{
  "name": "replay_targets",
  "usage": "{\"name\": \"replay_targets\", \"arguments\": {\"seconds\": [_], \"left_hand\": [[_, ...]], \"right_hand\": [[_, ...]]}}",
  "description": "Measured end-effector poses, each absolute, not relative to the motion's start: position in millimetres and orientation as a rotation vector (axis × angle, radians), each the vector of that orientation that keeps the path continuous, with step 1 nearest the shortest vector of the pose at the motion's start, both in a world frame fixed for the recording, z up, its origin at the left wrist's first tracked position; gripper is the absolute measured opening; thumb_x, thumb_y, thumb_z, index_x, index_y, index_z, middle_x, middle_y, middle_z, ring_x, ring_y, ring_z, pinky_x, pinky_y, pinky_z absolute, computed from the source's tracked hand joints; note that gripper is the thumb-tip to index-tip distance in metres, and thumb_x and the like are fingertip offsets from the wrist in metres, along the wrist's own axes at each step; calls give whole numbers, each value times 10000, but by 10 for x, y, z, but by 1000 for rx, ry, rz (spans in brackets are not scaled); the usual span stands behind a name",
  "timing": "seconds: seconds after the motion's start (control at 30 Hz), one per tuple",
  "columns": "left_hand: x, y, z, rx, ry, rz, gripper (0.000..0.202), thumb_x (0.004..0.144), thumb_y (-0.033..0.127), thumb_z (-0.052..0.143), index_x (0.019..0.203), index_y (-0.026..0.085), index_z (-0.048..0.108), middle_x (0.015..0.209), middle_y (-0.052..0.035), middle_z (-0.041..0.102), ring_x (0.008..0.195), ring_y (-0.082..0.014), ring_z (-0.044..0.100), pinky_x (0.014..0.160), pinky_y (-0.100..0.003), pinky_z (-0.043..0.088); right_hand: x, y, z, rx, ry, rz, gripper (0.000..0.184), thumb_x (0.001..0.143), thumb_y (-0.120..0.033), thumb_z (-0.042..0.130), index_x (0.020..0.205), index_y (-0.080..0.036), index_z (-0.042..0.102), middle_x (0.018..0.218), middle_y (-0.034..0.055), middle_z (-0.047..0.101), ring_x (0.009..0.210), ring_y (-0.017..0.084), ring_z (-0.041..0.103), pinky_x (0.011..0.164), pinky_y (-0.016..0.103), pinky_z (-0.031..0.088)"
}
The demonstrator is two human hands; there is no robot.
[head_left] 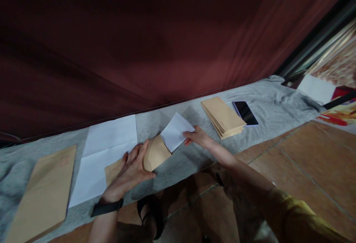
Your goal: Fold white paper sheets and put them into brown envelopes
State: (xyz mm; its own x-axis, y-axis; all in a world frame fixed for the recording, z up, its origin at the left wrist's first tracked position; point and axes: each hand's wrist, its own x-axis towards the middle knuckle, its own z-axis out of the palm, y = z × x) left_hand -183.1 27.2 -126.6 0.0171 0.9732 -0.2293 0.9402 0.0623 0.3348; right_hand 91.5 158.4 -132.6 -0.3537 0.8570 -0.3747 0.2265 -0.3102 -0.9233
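My left hand (133, 168), with a dark band on its wrist, is wrapped round a brown paper envelope (156, 154), thumb along the near edge and fingers along the far edge. The envelope bows upward between them, and part of it shows beyond the palm. My right hand (198, 137) pinches the right corner of a folded white sheet of paper (176, 131). The sheet's left end meets the envelope's mouth; how far it reaches inside is hidden. Under my left hand lies a larger creased white sheet (109, 141).
A stack of brown envelopes (222, 115) lies to the right, beside a dark-screened phone (246, 113). At far left rests a larger brown envelope or packet (46, 191). All lie on a narrow ledge under grey cloth (147, 120). A dark red curtain (167, 42) hangs behind; tiled floor (294, 161) lies in front.
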Motion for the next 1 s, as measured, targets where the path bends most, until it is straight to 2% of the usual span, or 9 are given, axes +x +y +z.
{"name": "replay_targets", "arguments": {"seconds": [0.2, 0.43, 0.67, 0.83, 0.93, 1.0], "left_hand": [[-1836, 277, -1240, 1829, 1917, 124, 1236, 639, 425, 746, 1599, 303, -23, 1604, -133, 291, 1494, -374, 253, 1214, -592, 96], [-1861, 276, -1302, 1892, 1944, 127, 1222, 636, 442, 743, 1602, 304, 7, 1587, -123, 331, 1468, -389, 306, 1205, -582, 152], [-1819, 291, -1333, 1956, 1988, 131, 1198, 640, 437, 735, 1602, 276, 39, 1544, -139, 354, 1453, -381, 313, 1206, -570, 125], [-1794, 291, -1335, 1970, 2025, 133, 1176, 644, 446, 733, 1596, 284, 62, 1541, -132, 342, 1436, -387, 329, 1198, -598, 113], [-1805, 286, -1351, 1980, 2022, 134, 1172, 652, 456, 730, 1595, 296, 53, 1554, -131, 321, 1441, -389, 319, 1195, -605, 116], [-1815, 284, -1363, 1987, 2020, 132, 1161, 660, 456, 727, 1594, 304, 55, 1560, -128, 310, 1448, -381, 309, 1197, -591, 125]], "right_hand": [[822, 1531, -1520, -1396, -1539, 1542, 130, 905, -193, 558, 909, -175, 687, 582, 16, 674, 559, 186, 678, 539, 257, 532], [759, 1449, -1587, -1361, -1550, 1455, 140, 923, -242, 553, 892, -196, 682, 630, 24, 688, 588, 189, 693, 536, 246, 522], [725, 1454, -1590, -1421, -1310, 1665, 150, 851, -159, 597, 702, -181, 604, 564, 4, 648, 526, 156, 645, 523, 231, 535], [732, 1421, -1547, -1438, -1213, 1816, 131, 803, -165, 668, 679, -171, 625, 553, 5, 646, 542, 154, 641, 549, 233, 555], [841, 1408, -1479, -1339, -1219, 1920, 70, 791, -214, 708, 774, -156, 674, 671, 22, 696, 621, 162, 670, 616, 255, 584], [954, 1445, -1440, -1210, -1247, 1958, 189, 788, -276, 731, 937, -163, 705, 852, 34, 734, 730, 174, 697, 671, 273, 602]]}}
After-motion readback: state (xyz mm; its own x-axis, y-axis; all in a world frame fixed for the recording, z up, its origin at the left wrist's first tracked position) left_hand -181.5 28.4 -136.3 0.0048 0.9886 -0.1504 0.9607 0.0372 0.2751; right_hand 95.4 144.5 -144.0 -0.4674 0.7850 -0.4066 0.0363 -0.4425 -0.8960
